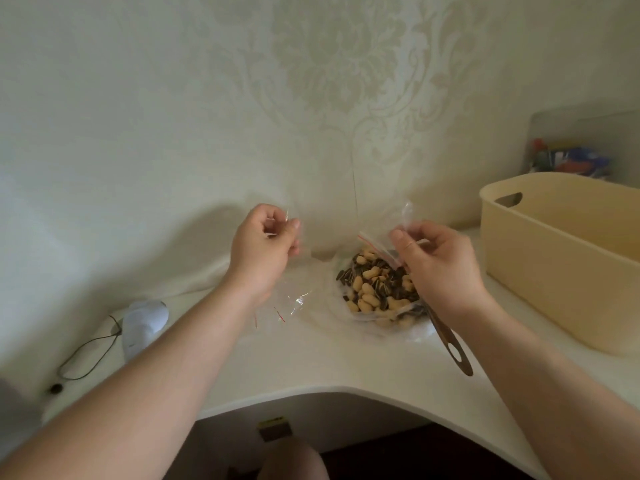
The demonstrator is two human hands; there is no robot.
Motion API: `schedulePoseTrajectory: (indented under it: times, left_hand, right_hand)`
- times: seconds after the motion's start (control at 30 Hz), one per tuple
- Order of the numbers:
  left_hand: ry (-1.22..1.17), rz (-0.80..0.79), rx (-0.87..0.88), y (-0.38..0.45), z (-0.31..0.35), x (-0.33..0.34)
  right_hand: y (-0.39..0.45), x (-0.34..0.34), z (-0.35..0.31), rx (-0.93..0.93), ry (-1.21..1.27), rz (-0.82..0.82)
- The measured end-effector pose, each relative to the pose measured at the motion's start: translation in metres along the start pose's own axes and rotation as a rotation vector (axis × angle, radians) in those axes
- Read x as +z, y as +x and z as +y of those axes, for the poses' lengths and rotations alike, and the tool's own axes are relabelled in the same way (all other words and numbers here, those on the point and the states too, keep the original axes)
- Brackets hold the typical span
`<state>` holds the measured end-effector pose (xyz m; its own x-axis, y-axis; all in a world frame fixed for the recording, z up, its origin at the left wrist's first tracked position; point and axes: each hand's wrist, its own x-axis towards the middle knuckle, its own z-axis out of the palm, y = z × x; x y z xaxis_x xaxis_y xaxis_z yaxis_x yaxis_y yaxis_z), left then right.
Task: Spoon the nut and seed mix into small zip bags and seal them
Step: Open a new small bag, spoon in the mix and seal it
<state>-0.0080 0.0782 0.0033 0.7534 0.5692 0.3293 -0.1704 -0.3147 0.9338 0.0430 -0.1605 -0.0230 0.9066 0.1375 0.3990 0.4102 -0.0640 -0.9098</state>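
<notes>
A pile of peanuts and striped sunflower seeds [375, 285] lies in an open clear plastic bag on the white table [311, 358]. My right hand [440, 268] hovers over the mix and pinches a small clear zip bag [384, 245] with a red seal line. My left hand [266, 247] is raised to the left of the mix, its fingertips pinching another thin clear zip bag [289, 216]. More empty zip bags [284, 303] lie on the table under my left wrist. A brown wooden spoon [450, 341] rests with its handle pointing toward me, its bowl hidden under my right hand.
A beige plastic basket [561, 258] with a handle cut-out stands at the right. Behind it is a clear holder with colourful items [571, 161]. A white object [142, 323] and a thin dark cord [90, 355] lie at the left. Patterned wallpaper backs the table.
</notes>
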Motion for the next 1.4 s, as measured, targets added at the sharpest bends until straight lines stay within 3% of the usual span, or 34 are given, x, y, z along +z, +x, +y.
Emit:
schedulePoseTrajectory:
  times: [0.23,0.3,0.37,0.43,0.47,0.6,0.73,0.83,0.97,1.03,1.17,1.3,1.4]
  left_hand:
    - [0.198,-0.257,-0.206,0.005,-0.020,0.006]
    - [0.413,-0.172,-0.040,0.004,-0.018,0.010]
    - [0.542,-0.060,0.248,0.000,-0.011,0.018]
    - [0.475,-0.125,0.389,-0.009,0.004,0.035]
    - [0.399,-0.199,0.373,-0.015,0.013,0.046]
    - [0.087,-0.547,0.044,-0.022,0.028,0.083]
    - [-0.081,-0.528,-0.034,-0.009,0.021,0.099]
    - [-0.164,-0.442,-0.051,0.009,0.014,0.096]
    - [-0.163,-0.434,0.025,0.015,0.001,0.085]
    - [-0.185,-0.489,0.071,0.007,-0.006,0.083]
    - [-0.205,-0.552,0.172,-0.005,-0.008,0.080]
    - [-0.240,-0.642,0.240,0.000,-0.007,0.066]
    - [-0.144,-0.640,0.340,0.008,-0.010,0.053]
  right_hand:
    - [0.001,-0.004,-0.002,0.051,0.056,-0.011]
    - [0.004,-0.007,-0.004,0.098,0.124,0.007]
    - [0.008,-0.011,-0.004,0.153,0.187,0.024]
    - [0.012,-0.013,-0.002,0.205,0.275,0.043]
    - [0.014,-0.013,-0.001,0.233,0.332,0.055]
    - [0.020,-0.014,0.002,0.302,0.527,0.076]
    - [0.025,-0.017,0.005,0.319,0.606,0.096]
    - [0.025,-0.014,0.008,0.287,0.512,0.126]
    - [0.017,-0.012,0.004,0.028,-0.072,0.222]
    - [0.010,-0.007,-0.001,-0.111,-0.205,0.115]
    - [0.007,0.006,-0.004,-0.129,-0.388,-0.108]
    - [0.023,0.002,-0.018,-0.078,-0.351,-0.122]
    - [0.032,-0.001,-0.026,-0.016,-0.122,-0.221]
